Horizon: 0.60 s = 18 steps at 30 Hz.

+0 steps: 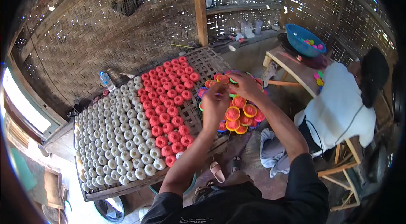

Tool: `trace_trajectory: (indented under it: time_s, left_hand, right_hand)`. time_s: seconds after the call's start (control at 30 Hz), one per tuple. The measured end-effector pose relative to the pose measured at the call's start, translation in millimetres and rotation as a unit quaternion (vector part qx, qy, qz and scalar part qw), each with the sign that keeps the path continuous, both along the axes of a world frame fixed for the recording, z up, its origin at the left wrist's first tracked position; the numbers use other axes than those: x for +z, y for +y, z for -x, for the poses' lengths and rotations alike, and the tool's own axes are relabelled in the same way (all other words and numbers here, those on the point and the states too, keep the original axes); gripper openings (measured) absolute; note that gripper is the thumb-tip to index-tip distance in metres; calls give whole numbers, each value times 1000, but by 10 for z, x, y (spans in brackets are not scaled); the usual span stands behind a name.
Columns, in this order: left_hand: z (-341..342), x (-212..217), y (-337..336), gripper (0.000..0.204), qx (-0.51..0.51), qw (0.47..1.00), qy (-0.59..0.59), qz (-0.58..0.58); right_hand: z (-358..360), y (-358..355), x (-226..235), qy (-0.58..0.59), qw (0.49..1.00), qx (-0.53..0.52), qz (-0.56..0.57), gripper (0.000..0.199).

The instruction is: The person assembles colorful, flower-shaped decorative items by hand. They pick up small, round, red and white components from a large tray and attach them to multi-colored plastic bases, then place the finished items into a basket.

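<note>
My left hand (215, 102) and my right hand (247, 87) work close together over a heap of small cups (232, 113) in bright colours, each with a round red piece inside. The fingers of both hands are bent inward toward each other. What lies between them is too small and covered to make out. To the left, rows of round red pieces (167, 91) with dimpled tops lie on a woven bamboo rack (208, 60). Beside them are many similar white pieces (122, 124), packed in rows to the rack's left end.
A clear plastic bottle (107, 81) stands at the rack's far edge by the woven wall. On the right a person in a white top (338, 105) sits by a wooden table (292, 68) bearing a blue basin (305, 43). A tub (109, 209) stands on the floor below the rack.
</note>
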State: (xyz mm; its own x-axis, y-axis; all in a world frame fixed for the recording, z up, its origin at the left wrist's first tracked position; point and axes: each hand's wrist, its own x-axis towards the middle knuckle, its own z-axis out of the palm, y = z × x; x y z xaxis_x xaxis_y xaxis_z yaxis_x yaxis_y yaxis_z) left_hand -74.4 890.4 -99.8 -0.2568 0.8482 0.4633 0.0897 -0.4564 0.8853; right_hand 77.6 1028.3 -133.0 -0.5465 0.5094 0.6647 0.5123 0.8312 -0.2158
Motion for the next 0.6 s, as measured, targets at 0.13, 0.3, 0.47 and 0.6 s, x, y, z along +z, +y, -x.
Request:
trace_trajectory:
  time_s: [0.13,0.3,0.47,0.6]
  left_hand:
    - [461,-330,600,38,143,977,140,69]
    - [731,-664,1127,46,167,945,203,194]
    - [646,-787,1633,69,152,950,195,190]
    - [516,-817,1883,83,44,935,250,248]
  right_hand:
    - [349,879,-252,-251,965,5,71,33]
    - [513,1185,-158,-215,964,97,127,26]
    - [592,1848,-86,-107,882,123,443,25]
    - [641,2004,-194,-88,828,148,534,25]
